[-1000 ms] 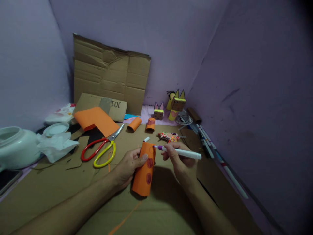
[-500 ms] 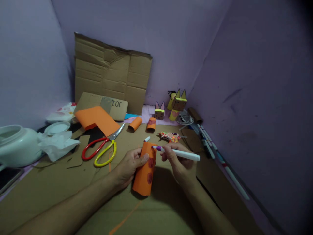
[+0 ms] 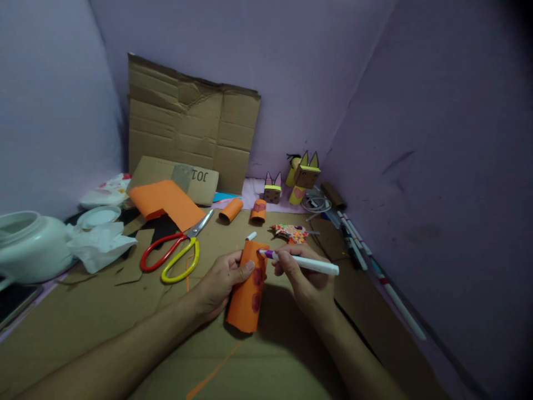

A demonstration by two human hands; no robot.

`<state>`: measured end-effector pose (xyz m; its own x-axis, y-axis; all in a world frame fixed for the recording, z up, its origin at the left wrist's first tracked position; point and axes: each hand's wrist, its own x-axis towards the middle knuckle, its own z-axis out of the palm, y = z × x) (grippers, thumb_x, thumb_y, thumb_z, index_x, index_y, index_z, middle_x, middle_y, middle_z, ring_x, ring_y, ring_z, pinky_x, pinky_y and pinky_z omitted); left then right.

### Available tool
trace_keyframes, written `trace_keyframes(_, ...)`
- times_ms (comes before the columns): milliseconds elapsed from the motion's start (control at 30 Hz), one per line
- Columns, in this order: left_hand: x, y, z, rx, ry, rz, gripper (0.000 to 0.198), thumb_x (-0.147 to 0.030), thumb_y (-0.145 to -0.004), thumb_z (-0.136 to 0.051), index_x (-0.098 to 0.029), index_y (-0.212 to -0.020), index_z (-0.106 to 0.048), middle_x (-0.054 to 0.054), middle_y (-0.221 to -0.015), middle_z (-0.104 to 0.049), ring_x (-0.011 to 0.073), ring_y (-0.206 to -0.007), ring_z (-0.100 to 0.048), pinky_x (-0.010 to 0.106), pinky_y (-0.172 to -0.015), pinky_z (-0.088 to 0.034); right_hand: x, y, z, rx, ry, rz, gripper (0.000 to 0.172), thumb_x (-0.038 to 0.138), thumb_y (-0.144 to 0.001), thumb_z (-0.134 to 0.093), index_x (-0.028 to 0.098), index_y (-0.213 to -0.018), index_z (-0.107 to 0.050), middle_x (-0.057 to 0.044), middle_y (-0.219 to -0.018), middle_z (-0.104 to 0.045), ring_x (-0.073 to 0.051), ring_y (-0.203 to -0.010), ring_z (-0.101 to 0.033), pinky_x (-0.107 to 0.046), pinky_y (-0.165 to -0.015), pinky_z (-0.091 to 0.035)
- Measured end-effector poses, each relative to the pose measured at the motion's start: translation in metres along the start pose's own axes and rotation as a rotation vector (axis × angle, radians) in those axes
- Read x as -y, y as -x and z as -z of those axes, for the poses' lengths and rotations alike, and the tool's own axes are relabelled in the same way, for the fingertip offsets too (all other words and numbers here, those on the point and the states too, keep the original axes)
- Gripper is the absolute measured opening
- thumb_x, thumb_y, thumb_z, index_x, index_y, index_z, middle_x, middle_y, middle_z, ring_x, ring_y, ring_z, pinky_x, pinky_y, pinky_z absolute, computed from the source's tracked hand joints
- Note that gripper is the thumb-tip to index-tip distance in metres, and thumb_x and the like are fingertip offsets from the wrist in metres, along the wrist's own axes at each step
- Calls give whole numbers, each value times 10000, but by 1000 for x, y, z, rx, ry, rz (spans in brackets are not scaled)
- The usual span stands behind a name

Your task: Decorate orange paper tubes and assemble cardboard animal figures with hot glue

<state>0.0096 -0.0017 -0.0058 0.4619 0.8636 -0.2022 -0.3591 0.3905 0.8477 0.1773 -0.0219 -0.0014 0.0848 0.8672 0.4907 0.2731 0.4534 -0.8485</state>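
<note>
My left hand grips an orange paper tube by its left side, thumb on top. Dark purple spots run along the tube's right side. In my right hand is a white marker with a purple tip end, held like a pen. Its tip touches the tube near the upper end, at another purple mark. The marker's cap lies just beyond the tube. Two short orange tubes rest farther back, one plain and one with a purple heart.
Scissors with red and yellow handles lie left, near folded orange paper. A patterned glue gun lies beyond my right hand. Cardboard animal figures stand at the back. Markers line the right wall; a white pot sits left.
The marker tip has shifted very slightly left on the tube's upper end. Both hands keep their hold, and the rest of the scene is the same.
</note>
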Motion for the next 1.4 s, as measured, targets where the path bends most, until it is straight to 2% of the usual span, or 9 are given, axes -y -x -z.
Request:
trace_keyframes(867, -3, 1, 0, -33, -3, 17, 416, -370, -581, -845, -112, -844, -652, 51, -730, -677, 138, -632, -590, 254, -633, -459, 6, -2, 4, 43, 30, 0, 226, 330, -871, -589, 186, -709, -653, 7, -547, -627, -123, -504, -575, -229, -489, -428)
trace_keyframes(1400, -6, 1, 0, -32, 4, 37, 471, -393, -581, -841, -115, -886, -614, 54, -721, -670, 153, -635, -610, 264, -618, -477, 6, -4, 2, -58, -83, -74, 235, 331, -848, -605, 173, -682, -656, 12, -493, -591, -112, -440, -547, -212, -425, -437)
